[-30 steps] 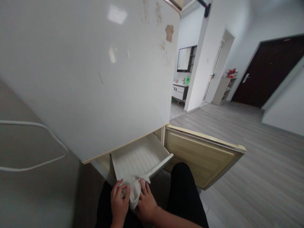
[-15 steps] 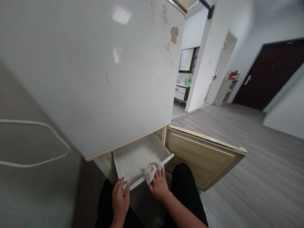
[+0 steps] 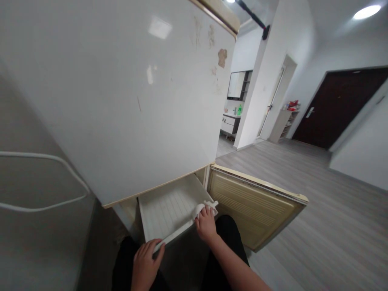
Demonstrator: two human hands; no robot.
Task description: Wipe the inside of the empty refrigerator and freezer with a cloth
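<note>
Low down before me, a right hand (image 3: 206,226) bunches a white cloth (image 3: 198,211) against the right end of the front edge (image 3: 176,235) of a pulled-out drawer (image 3: 166,210), seemingly for firm contact; the left hand (image 3: 147,258) grips the edge's left end, apparently for steadiness.

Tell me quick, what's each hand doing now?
Left hand: fingers curled at the drawer, grip can't be told.
Right hand: closed on a white cloth.
</note>
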